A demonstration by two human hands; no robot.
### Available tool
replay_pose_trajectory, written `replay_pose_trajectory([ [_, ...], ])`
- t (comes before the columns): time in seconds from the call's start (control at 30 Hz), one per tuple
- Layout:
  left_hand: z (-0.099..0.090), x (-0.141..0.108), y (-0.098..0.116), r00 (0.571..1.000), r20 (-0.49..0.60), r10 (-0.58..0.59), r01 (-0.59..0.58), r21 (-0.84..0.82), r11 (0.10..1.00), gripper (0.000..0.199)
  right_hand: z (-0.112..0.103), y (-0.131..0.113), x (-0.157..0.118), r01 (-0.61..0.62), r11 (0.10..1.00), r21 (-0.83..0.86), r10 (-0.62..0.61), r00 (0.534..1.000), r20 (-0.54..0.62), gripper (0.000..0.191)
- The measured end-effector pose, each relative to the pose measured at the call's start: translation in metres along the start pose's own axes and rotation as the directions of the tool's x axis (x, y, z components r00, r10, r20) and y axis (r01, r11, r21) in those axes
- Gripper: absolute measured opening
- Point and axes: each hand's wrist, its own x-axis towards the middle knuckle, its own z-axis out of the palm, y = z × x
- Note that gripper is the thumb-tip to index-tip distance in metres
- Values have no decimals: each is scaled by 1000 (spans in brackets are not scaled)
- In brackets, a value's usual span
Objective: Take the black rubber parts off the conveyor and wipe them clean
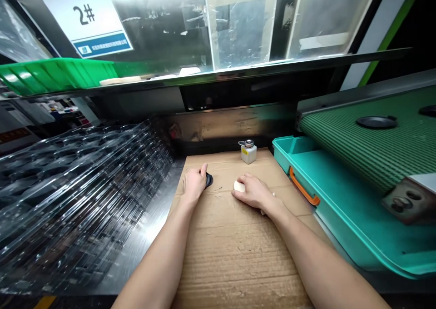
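My left hand (pixel 195 181) is closed around a small round black part (pixel 209 179), its thumb pointing up. Only the right edge of that part shows past my fingers. My right hand (pixel 254 191) grips a small white pad (pixel 239 186) between thumb and fingers. A bit of white material also shows by the right wrist; I cannot make out what it is. Both hands are over a brown cardboard sheet (pixel 235 254), a short gap apart. Beyond them, at the sheet's far edge, stands a small whitish bottle (pixel 248 153) with a metal cap and a yellow label.
Stacked clear plastic trays (pixel 85 195) fill the left side. At right, a teal bin (pixel 340 209) with an orange handle (pixel 304 188) sits under a green conveyor belt (pixel 361 145) carrying black round parts (pixel 376 122). A shelf above holds a green bin (pixel 57 76).
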Motion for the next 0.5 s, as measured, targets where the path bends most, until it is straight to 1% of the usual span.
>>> replay_pose_trajectory([
  [0.07,7,1,7,999,38,28,-33,130,991,67,-1,0,0,-1,1000,6,1,1000,-5,33],
  [0.13,9,1,14,997,55,53,-64,226,972,67,-2,0,-1,0,1000,10,0,1000,-7,35],
  [0.23,1,2,24,989,108,104,-133,318,939,67,-2,1,-1,-1,1000,12,1,1000,-1,35],
  [0.3,-9,3,27,977,154,145,-191,342,920,67,-2,1,-1,0,1000,16,0,1000,-6,34],
  [0.4,-21,3,26,960,240,147,-224,335,915,71,-3,0,-2,7,1000,22,-6,1000,-18,34],
  [0.43,-23,3,24,948,279,154,-243,318,917,75,-3,0,-2,9,1000,23,-9,1000,-21,34],
  [0.5,-24,3,18,906,371,203,-311,257,915,95,-5,0,-2,12,1000,21,-12,1000,-24,34],
])
